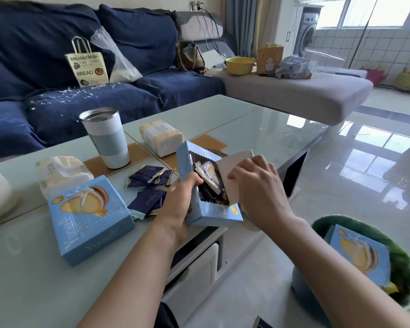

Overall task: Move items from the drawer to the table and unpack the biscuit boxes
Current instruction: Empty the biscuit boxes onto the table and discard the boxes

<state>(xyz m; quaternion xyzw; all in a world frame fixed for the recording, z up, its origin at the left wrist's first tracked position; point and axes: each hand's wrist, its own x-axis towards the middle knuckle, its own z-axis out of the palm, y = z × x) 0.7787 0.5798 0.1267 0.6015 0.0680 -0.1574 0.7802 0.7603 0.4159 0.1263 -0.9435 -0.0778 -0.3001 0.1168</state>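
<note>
An opened blue biscuit box was held tilted above the near edge of the glass table. It was gripped at its lower left side by the left hand, thumb curled over the torn opening and onto the dark sachets inside. The torn-back lid flap was pinched along its right edge by the right hand, fingers bent over it. A loose pile of navy sachets was seen on the table just left of the held box. A second, closed biscuit box lay flat further left, well apart from both hands. A third box was seen in a green bin at lower right.
</note>
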